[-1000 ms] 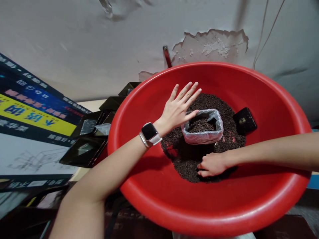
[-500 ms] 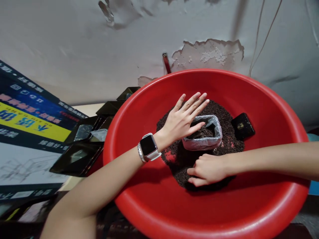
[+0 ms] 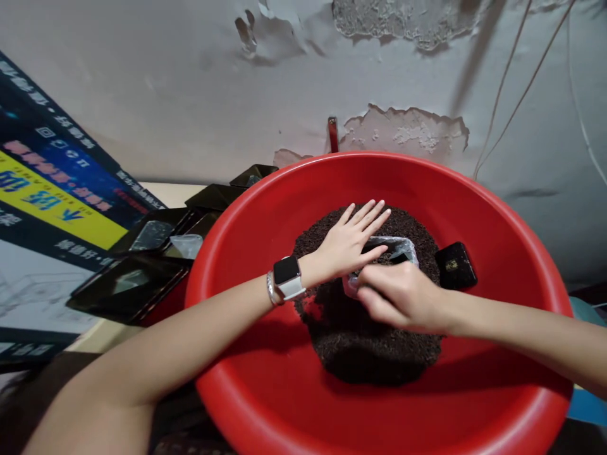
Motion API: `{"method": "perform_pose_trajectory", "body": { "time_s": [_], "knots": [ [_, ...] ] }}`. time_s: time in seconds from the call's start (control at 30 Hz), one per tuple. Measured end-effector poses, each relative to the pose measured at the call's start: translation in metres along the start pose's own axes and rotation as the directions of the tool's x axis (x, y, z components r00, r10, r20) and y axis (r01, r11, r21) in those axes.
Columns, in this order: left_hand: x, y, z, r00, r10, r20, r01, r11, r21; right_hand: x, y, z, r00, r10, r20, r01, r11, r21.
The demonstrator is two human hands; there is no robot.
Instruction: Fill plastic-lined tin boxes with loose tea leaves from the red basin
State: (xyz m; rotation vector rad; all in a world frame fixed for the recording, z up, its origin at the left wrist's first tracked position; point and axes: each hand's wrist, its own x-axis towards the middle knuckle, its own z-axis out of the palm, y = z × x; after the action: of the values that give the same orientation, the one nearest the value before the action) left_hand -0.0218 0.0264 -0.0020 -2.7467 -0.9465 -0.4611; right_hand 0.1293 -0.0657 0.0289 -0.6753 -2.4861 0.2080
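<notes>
one rectangular container lined with clear plastic (image 3: 406, 245) sat inside a round red plastic basin (image 3: 251, 246).
the left hand (image 3: 348, 246) was open, fingers spread, over the container's left side; the right hand (image 3: 408, 297) was curled at its near side, and whether it gripped anything could not be told. dark, loose, shredded material (image 3: 379, 354) surrounded the container.

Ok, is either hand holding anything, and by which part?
The left hand is spread, no grip visible; what the curled right hand holds, if anything, is hidden.
</notes>
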Motion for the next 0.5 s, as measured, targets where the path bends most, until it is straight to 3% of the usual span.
{"method": "perform_pose_trajectory", "body": {
  "time_s": [0.1, 0.17, 0.3, 0.5],
  "knots": [
    [0.000, -0.004, 0.008, 0.970, -0.009, 0.245, 0.042, 0.991, -0.130, 0.008, 0.014, -0.014, 0.954, 0.208, -0.215, -0.200, 0.978, 0.061],
    [0.000, -0.005, 0.010, 0.953, -0.001, 0.304, 0.058, 0.983, -0.176, 0.012, 0.021, -0.019, 0.901, 0.328, -0.285, -0.305, 0.944, 0.125],
    [0.000, -0.003, 0.009, 0.971, 0.031, 0.239, -0.001, 0.992, -0.125, 0.013, 0.030, -0.018, 0.851, 0.428, -0.304, -0.386, 0.903, 0.188],
    [0.001, 0.005, 0.003, 0.983, 0.177, -0.039, -0.175, 0.982, 0.068, 0.011, 0.035, -0.016, 0.836, 0.456, -0.306, -0.396, 0.887, 0.237]
  ]
}}
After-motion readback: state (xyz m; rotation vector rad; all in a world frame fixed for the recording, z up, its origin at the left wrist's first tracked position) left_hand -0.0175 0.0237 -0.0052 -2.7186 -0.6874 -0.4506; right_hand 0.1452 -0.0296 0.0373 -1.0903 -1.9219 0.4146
